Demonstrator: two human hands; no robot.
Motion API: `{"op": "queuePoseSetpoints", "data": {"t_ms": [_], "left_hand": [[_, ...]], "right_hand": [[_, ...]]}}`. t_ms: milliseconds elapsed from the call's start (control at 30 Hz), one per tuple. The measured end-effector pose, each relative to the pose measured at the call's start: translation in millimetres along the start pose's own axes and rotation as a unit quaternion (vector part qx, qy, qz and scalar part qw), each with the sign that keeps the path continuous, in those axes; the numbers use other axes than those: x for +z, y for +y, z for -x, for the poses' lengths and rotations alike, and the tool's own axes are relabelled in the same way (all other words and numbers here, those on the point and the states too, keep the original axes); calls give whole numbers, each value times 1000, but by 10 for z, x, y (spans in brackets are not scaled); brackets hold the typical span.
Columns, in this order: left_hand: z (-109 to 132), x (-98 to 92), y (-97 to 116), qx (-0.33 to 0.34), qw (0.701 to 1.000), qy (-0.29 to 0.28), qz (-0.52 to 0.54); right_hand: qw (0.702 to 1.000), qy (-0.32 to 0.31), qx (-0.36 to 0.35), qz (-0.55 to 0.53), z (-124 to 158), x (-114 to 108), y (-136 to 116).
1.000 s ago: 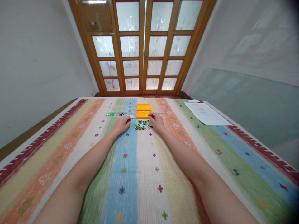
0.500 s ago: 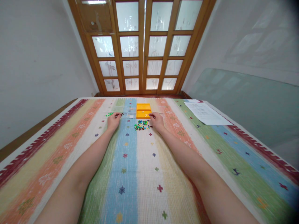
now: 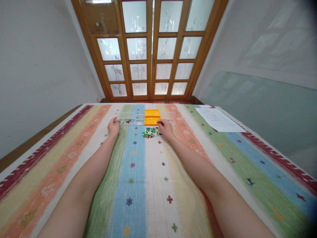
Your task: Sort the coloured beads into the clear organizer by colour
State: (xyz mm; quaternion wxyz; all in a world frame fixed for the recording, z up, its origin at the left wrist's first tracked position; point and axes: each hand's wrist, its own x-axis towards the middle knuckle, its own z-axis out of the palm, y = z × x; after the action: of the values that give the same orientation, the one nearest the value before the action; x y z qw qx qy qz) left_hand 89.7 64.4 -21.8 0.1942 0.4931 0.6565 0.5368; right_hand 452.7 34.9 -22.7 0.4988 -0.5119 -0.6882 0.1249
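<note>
My left hand (image 3: 114, 127) is closed in a pinch beside a few small green pieces (image 3: 119, 122). Whatever sits between its fingertips is too small to make out. To its right, small dark brown pieces (image 3: 128, 122) lie in or by a clear plastic box (image 3: 139, 117). My right hand (image 3: 165, 129) is pinched at the right front corner of an open yellow box (image 3: 152, 113); anything in those fingers cannot be made out. A loose heap of tiny mixed-colour pieces (image 3: 150, 133) lies in front of the yellow box, just left of my right hand.
Another clear box (image 3: 171, 116) stands partly behind my right hand. Printed paper sheets (image 3: 218, 119) lie at the far right of the table. A striped, patterned cloth (image 3: 133, 198) covers the tabletop. Beyond stand wooden doors with glass panes (image 3: 139, 72).
My left hand has moved left, from the dark brown pieces to the green ones, uncovering the brown pieces. My right hand has stayed almost in place.
</note>
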Motion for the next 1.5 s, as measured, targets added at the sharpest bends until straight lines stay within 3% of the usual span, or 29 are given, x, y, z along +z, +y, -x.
{"op": "queuePoseSetpoints", "data": {"t_ms": [233,367,467,667,900,1267,1500], "left_hand": [[91,53,82,70,995,-34,-61],[206,110,180,146,980,-103,-82],[332,148,279,213,953,-182,-116],[592,226,472,337,866,-327,-172],[710,288,544,405,811,-384,-174],[715,261,585,381,828,-359,-202],[695,253,573,290,891,-281,-208]], "right_hand": [[1000,12,17,-3,4,7,-2],[1000,15,11,-25,-1,14,7],[999,11,2,-36,-2,19,17],[1000,2,6,-12,7,15,8],[1000,-14,-14,-6,11,25,6],[999,-32,-12,-7,29,5,-38],[999,-40,-17,4,31,6,-26]]}}
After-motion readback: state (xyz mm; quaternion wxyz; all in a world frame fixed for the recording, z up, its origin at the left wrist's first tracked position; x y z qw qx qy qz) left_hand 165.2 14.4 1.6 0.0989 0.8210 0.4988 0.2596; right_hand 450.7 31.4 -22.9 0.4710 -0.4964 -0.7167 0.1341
